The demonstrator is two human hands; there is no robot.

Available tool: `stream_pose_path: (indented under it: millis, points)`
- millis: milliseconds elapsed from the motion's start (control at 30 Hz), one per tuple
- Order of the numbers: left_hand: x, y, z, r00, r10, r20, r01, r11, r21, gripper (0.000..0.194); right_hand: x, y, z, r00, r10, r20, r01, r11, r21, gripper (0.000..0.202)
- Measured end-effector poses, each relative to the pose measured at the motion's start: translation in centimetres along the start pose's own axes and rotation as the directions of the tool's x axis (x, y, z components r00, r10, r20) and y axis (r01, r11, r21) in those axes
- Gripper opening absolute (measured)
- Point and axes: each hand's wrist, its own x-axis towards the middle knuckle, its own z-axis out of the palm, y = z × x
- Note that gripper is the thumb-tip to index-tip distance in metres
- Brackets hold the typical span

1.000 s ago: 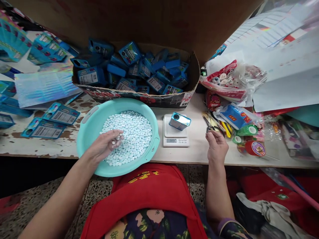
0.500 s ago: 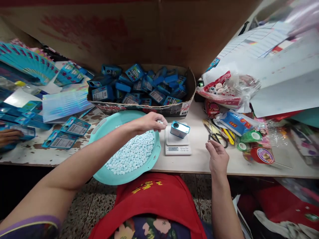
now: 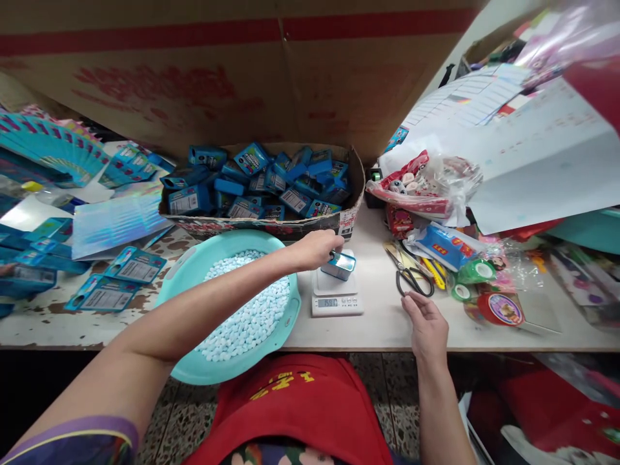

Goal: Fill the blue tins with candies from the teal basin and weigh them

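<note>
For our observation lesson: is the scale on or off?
On: digits show on the display of the scale, beneath the tin.

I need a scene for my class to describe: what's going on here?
Of the person's two hands, the left hand is at the top of a blue container on a white scale, its forearm crossing over a turquoise basin of pale pellets. The right hand is beside the scissors, contact unclear. More containers lie in the cardboard box behind the basin.
</note>
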Motion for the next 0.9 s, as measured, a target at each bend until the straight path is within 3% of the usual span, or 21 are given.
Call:
stream_pose_path:
  millis: [333, 700, 900]
  points:
    - [-0.4, -0.2, 0.0, 0.991, -0.016, -0.133, -0.004, 0.988, -0.152, 0.023, 0.1, -1.3, 0.4, 1.0, 0.013, 0.01, -0.012, 0.999, -0.032, 0.044]
    - [-0.8, 0.0, 0.4, 0.982, -0.013, -0.191, -0.017, 0.988, -0.155, 0.025, -0.6, -0.9, 0.3, 1.0, 0.009, 0.029, -0.008, 0.998, -0.057, 0.042]
    - [-3.9, -1.3, -0.4, 0.932, -0.083, -0.354, -0.021, 0.96, -0.28, 0.014, -0.5, -0.9, -0.1, 1.0, 0.014, 0.025, -0.013, 0.998, -0.055, 0.04]
